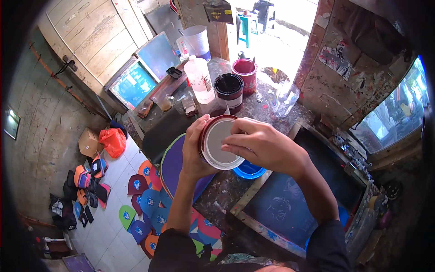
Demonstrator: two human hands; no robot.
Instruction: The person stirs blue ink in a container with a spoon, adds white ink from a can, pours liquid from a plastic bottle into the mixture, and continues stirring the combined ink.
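Note:
My left hand (195, 152) is wrapped round the left side of a dark red paint can (202, 146). The can is lifted above the table, its pale grey round lid (219, 141) facing up toward me. Over the lid's right side reaches my right hand (265, 143), its fingers bent and drawn together. Whether something small sits between those fingertips is hidden. Partly covered by the can and my right hand is a blue container (250, 171) with blue paint in it.
Behind the can stand a black-topped paint can (229, 88), a red paint can (244, 72) and a white bottle (198, 79). At right lies a framed printing screen (290, 199). Printed cap panels (149, 201) cover the lower left; a clear plastic cup (285, 97) stands back right.

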